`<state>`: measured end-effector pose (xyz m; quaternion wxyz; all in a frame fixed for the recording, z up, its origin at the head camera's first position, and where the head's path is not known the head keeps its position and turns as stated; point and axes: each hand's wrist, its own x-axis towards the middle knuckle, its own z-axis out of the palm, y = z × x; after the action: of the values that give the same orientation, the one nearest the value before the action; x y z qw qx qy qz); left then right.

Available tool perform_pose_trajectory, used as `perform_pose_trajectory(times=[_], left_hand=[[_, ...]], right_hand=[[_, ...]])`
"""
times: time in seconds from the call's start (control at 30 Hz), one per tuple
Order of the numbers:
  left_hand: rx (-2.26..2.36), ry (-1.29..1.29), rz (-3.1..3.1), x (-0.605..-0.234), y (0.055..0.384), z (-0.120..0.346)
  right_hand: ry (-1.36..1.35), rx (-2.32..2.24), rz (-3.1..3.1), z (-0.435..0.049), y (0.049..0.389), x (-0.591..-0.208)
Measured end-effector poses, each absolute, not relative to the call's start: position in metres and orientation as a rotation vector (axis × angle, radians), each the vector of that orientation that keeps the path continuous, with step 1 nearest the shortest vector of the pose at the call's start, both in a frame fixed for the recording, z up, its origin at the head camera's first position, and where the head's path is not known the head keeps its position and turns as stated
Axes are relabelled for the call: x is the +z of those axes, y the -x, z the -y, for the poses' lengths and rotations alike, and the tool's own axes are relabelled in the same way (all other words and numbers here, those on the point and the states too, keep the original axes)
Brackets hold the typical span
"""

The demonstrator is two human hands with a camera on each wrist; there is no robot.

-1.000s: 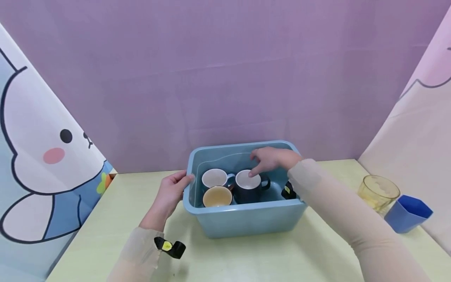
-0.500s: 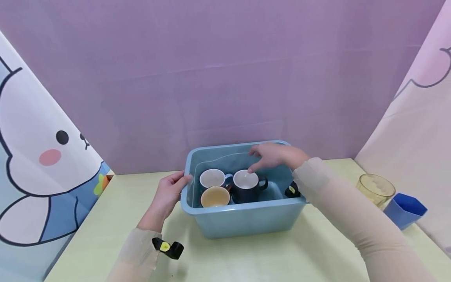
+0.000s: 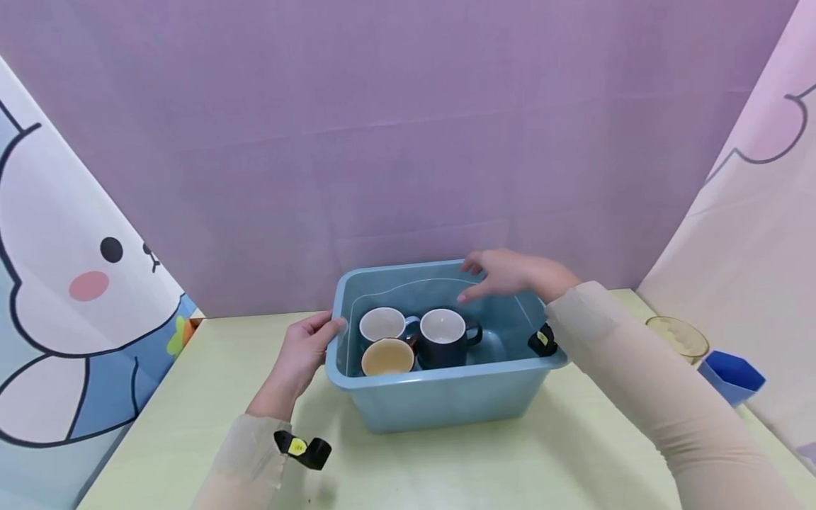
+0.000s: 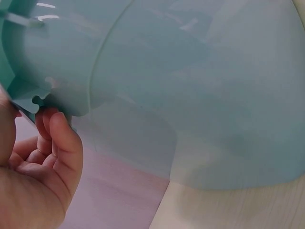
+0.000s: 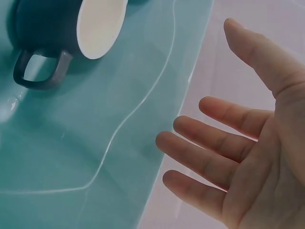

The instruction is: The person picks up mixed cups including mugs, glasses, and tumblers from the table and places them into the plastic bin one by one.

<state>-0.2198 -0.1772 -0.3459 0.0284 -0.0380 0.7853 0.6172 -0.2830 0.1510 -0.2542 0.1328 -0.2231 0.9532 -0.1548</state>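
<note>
A light blue plastic tub (image 3: 446,400) stands on the table. My left hand (image 3: 307,348) grips its left rim, thumb on top and curled fingers under the lip in the left wrist view. Inside stand a dark mug with a white interior (image 3: 443,347), a blue-handled cup with a white interior (image 3: 382,324) and a cup with a tan interior (image 3: 387,358), close together in the left half. Above the tub's back right part, my right hand (image 3: 510,273) hovers with nothing in it. Its fingers are spread and apart from the dark mug (image 5: 47,28) in the right wrist view.
On the right of the table (image 3: 210,397) stand a yellowish clear glass (image 3: 678,336) and a blue angular cup (image 3: 732,377), partly behind the right forearm. A purple cloth wall (image 3: 408,142) rises behind the tub.
My right hand has moved up and to the right, away from the dark mug's rim, with its fingers spreading. The left hand keeps its grip on the tub rim.
</note>
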Motion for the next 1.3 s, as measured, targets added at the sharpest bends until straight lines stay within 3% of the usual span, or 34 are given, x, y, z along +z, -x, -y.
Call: perform_pose_trajectory(times=[1.3], left_hand=[[1.902,0.103,-2.43,-0.348,0.225,0.174]], right_hand=[[0.618,-0.536,-2.82,-0.191,0.259,-0.237]])
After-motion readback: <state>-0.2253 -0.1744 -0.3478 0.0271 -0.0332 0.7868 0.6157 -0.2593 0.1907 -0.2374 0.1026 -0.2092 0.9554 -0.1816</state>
